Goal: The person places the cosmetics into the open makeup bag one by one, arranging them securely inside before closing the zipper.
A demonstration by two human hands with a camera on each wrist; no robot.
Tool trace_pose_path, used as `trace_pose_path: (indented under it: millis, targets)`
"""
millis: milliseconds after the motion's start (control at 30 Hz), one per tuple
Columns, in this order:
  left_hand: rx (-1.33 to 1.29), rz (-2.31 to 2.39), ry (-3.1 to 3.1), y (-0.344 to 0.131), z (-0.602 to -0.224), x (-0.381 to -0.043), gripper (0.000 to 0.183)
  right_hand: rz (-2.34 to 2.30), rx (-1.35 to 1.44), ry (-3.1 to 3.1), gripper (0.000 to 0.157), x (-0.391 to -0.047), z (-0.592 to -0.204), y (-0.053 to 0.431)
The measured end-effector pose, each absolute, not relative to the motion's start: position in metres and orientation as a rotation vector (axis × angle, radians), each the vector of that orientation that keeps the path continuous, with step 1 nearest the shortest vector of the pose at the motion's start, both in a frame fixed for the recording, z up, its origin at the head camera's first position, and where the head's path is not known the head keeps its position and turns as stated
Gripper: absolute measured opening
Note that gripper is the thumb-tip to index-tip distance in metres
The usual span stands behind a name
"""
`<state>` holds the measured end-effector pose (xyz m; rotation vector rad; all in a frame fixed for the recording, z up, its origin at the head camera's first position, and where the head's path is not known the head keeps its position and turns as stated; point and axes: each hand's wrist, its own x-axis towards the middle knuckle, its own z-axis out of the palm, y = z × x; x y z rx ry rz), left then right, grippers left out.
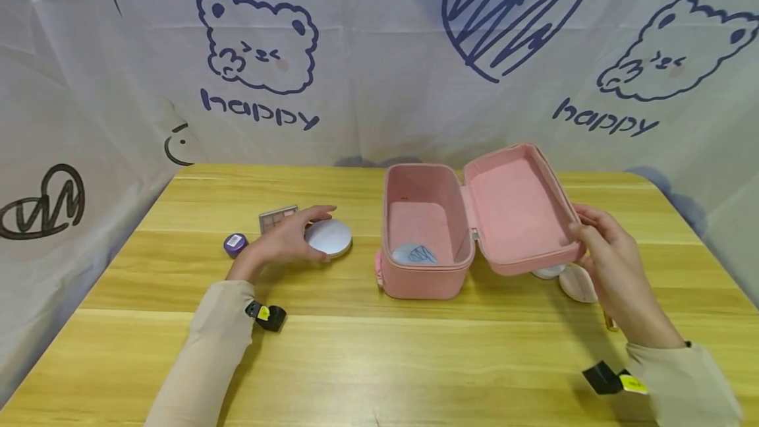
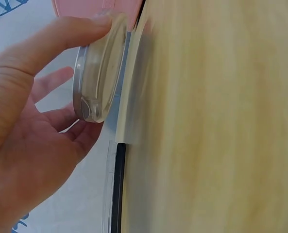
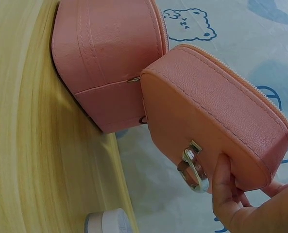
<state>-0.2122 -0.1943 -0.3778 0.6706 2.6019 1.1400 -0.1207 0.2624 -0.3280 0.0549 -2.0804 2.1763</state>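
Note:
My left hand [image 1: 283, 239] pinches a round, flat compact [image 1: 329, 238] by its edge, left of a pink cosmetic case [image 1: 423, 283]. The left wrist view shows the compact's clear-sided body [image 2: 102, 70] tilted between thumb and fingers, just off the wooden table. The case stands with its lid [image 1: 516, 206] swung out to the right. My right hand [image 1: 613, 262] grips the lid's outer end, thumb on the rim. A metal ring [image 3: 194, 170] hangs on the lid's outside. Inside the case lies a shiny round disc [image 1: 409, 254] with a reflection of drawn lines.
Behind the left hand lies a palette [image 1: 275, 218], beside a small purple jar [image 1: 235, 244]. Under the lid's right end are a white round item [image 1: 550, 272], a beige round item [image 1: 576, 283] and a gold-coloured piece [image 1: 611, 321]. A printed cloth [image 1: 379, 84] hangs behind the table.

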Motion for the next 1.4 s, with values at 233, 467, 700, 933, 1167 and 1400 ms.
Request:
trace_pose_path:
  millis: [233, 467, 700, 933, 1167, 1400]
  targets:
    - [0.644, 1.177, 2.583, -0.194, -0.376, -0.212, 0.088, 2.178, 0.033, -2.083, 0.025, -0.12, -0.327, 0.262]
    - [0.64, 1.199, 2.592, -0.194, -0.377, -0.21, 0.09, 2.176, 0.053, -2.09, 0.025, -0.12, -0.327, 0.263]
    - [0.64, 1.209, 2.602, -0.194, -0.378, -0.21, 0.088, 2.173, 0.067, -2.086, 0.025, -0.12, -0.327, 0.265]
    - [0.637, 1.198, 2.616, -0.192, -0.372, -0.21, 0.082, 2.15, 0.052, -2.106, 0.025, -0.12, -0.327, 0.264]
    - [0.637, 1.286, 2.57, -0.187, -0.367, -0.212, 0.084, 2.176, 0.08, -2.084, 0.025, -0.121, -0.328, 0.264]
    - [0.62, 1.311, 2.571, -0.179, -0.363, -0.212, 0.085, 2.166, 0.065, -2.089, 0.024, -0.122, -0.328, 0.264]
